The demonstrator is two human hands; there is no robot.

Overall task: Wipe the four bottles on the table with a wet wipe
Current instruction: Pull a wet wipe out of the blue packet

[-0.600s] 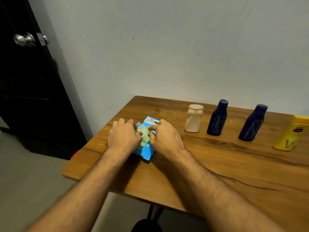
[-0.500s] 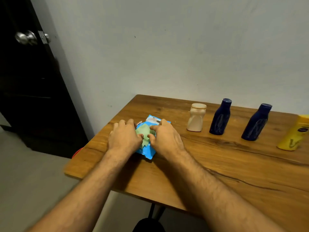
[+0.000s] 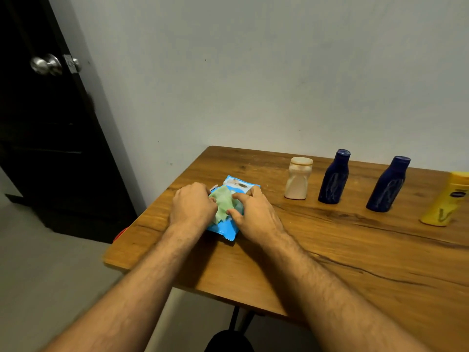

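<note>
Hands barely shifted since the earlier frames, both still on the pack; bottles sit slightly further right in view, camera drift; wooden table carries everything, its left corner just left of the left hand; dark door with a metal knob well to the left, beyond the table; four bottles stand upright in a row well right of the right hand, along the wall side, nothing between them and the hands: cream bottle nearest, then first dark blue bottle, second dark blue bottle, yellow bottle cut by the right edge; blue wet wipe pack lies flat between the two hands, long axis pointing away from the person, tilted slightly right; left hand curled, knuckles up, fingers at the pack's left edge; right hand curled, thumb and forefinger pinching the green wipe sticking up from the pack's opening; whether the left fingers grip the wipe or only the pack, cannot tell.
</note>
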